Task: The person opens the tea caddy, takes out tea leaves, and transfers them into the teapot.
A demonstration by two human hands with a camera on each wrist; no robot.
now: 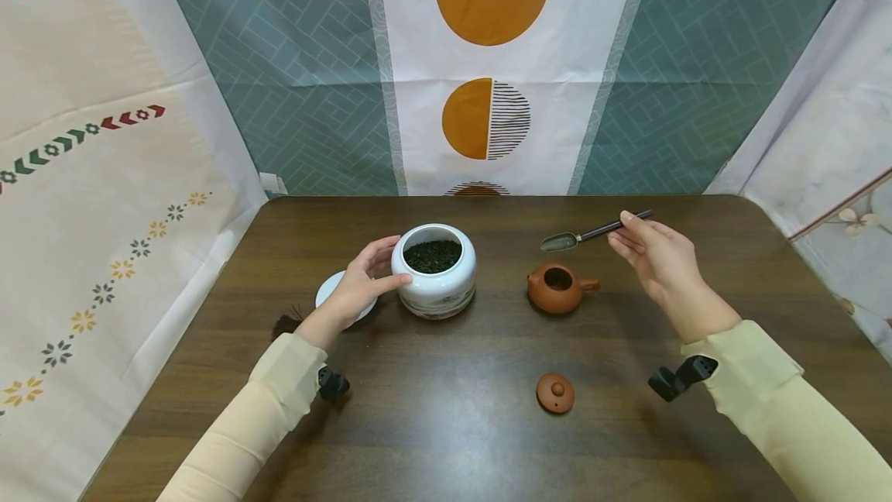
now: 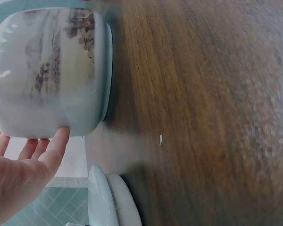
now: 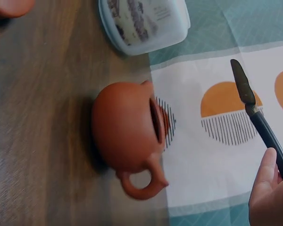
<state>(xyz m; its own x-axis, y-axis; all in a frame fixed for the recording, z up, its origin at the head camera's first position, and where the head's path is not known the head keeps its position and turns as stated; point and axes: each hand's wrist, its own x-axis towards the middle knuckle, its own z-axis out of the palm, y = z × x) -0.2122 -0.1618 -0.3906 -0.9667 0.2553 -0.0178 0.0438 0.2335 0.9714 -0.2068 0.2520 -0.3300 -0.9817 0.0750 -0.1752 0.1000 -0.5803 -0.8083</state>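
My left hand (image 1: pixel 361 283) rests its fingers and thumb against the left side of a white porcelain jar (image 1: pixel 437 293). Dark loose tea leaves (image 1: pixel 433 256) show inside its open mouth. In the left wrist view, fingertips (image 2: pixel 61 134) touch the jar's painted wall (image 2: pixel 47 75). My right hand (image 1: pixel 655 258) pinches the dark handle of a tea scoop (image 1: pixel 560 242), its bowl out to the left. Below and apart from the scoop stands a lidless reddish-brown clay teapot (image 1: pixel 554 299), handle to the right. The right wrist view shows the teapot (image 3: pixel 125 127) close up, beside the scoop (image 3: pixel 244 89).
The teapot's small clay lid (image 1: pixel 555 393) lies nearer the front of the wooden table (image 1: pixel 446 440). A white jar lid (image 1: pixel 327 289) sits left of the jar, partly behind my left hand. A dark tassel-like thing (image 1: pixel 286 324) lies by my left wrist. Hanging cloth backs the table.
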